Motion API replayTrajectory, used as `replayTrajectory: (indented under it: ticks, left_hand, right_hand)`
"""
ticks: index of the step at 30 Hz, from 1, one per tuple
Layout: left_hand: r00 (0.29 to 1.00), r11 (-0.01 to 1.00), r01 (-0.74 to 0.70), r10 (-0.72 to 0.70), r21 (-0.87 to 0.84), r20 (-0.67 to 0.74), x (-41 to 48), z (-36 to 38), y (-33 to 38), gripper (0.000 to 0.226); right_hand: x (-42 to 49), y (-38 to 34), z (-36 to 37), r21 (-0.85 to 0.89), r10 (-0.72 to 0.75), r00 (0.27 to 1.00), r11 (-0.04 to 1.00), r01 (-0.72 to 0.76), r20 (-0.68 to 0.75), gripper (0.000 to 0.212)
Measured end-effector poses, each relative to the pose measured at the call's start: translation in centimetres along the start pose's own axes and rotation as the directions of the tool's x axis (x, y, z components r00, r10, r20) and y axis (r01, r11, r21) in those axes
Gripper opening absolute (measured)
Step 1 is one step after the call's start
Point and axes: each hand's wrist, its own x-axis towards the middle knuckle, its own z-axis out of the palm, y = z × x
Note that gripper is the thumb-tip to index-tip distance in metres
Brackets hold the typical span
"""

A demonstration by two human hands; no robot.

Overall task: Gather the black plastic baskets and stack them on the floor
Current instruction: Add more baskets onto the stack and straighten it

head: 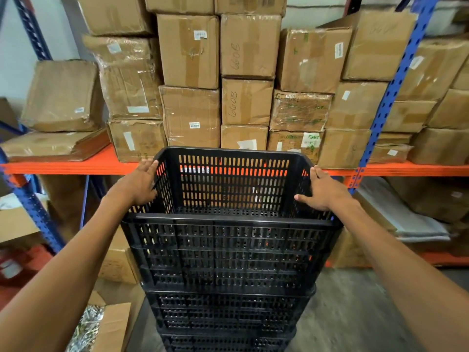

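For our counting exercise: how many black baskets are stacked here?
3, in one stack: top basket, second basket beneath it, third basket at the picture's bottom edge. Others may be nested or hidden below.

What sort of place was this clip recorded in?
Most likely a warehouse or stockroom: taped cardboard boxes piled on blue-and-orange steel racking, with black plastic baskets stacked in the aisle.

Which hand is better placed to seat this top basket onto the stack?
Neither alone, probably: the left hand and right hand lie level on opposite side rims of the top basket, so pressing with both should keep it even.
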Motion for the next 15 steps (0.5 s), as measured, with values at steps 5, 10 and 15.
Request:
replayTrajectory:
  ticks: [5, 10, 15]
  left_hand:
    - [1.0, 0.99, 0.002, -0.001, -0.14, 0.01, -1.5, -1.9, 0.6, 0.076]
    - [0.991, 0.951, 0.05, -0.086, -0.304, -0.103, -3.8, -4.5, -0.6, 0.054]
    - [0.966, 0.927, 0.153, -0.214, -0.341, -0.148, -9.8, -7.0, -5.3, 0.055]
  right_hand:
    - [-1.0, -0.4, -1.2, -0.057, 0.002, 1.0, 0.998, -0.002, 0.002, 0.099]
    - [-2.0, -6.4, -5.2, 0.112, -0.072, 0.988, 0.99, 0.087, -0.138, 0.082]
    - [-5.9, -20.4, -10.3, 0.441, -0.236, 0.921, 0.822, 0.36, -0.311, 0.074]
